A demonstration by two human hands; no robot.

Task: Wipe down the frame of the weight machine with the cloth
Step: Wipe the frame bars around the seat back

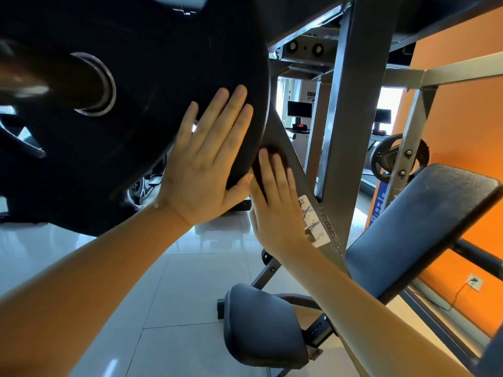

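The grey steel frame (351, 110) of the weight machine rises at centre right, with a slanted strut (302, 183) running down toward me. A large black weight plate (152, 85) on a bar fills the upper left. My left hand (206, 164) lies flat with straight fingers against the plate's lower right face. My right hand (275, 202) presses a dark cloth (272, 151) with straight fingers onto the slanted strut, just behind the plate's rim. Only a small dark patch of the cloth shows past the fingertips.
A padded black backrest (424, 229) and seat (261, 322) stand at lower right. A sticker (313, 221) sits on the strut below my right hand. An orange wall (462, 126) with a socket (475, 281) is on the right. White floor tiles (177, 295) lie below; another plate (392, 156) hangs behind.
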